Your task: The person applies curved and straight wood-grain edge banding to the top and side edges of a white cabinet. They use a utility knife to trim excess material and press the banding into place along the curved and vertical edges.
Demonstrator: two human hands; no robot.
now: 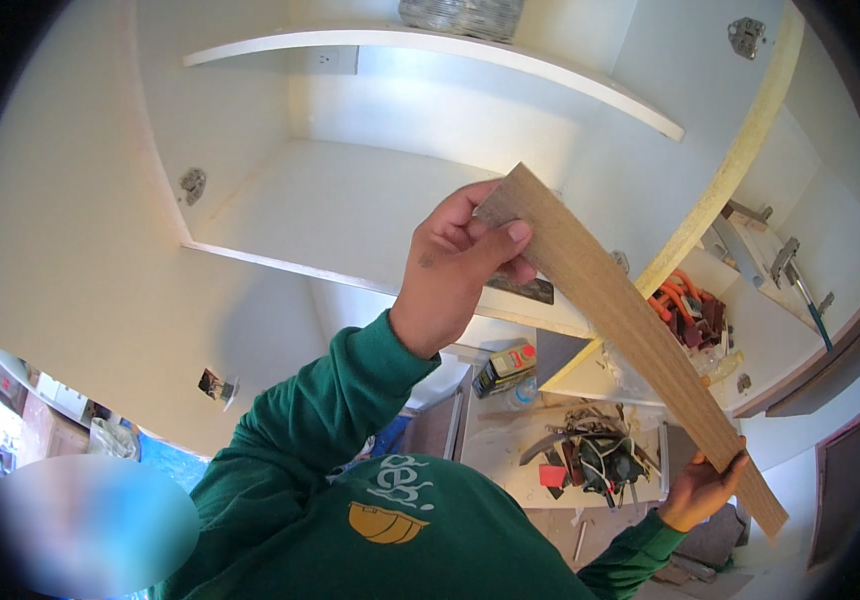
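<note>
Left hand [460,265] is pinching the upper end of a flat wooden strip [640,335], thumb on its face and fingers behind. Watching from a distance, I am seeing the right hand [698,490] grasping the strip's edge near its lower end, so both hands are sharing it. The strip is slanting down between them, in front of a white cabinet [350,195]. I am not seeing it resting on or fastened to anything, so I am judging that picking it up is done and fixing it anywhere is not.

Below, a white table [498,455] is carrying a tangled heap of tools and cords [600,455] toward its right edge, while a red-capped container [505,370] is standing near its far left corner. Just beyond the left hand, a dark flat piece [535,290] is lying by the cabinet's front edge.

Farther off, the shelf [450,44] is spanning the cabinet, with a grey ribbed bundle [460,18] sitting on it. A hinge plate [193,185] is showing on the side wall and the front is standing uncovered, so I am judging the cabinet assembled but unfinished.
</note>
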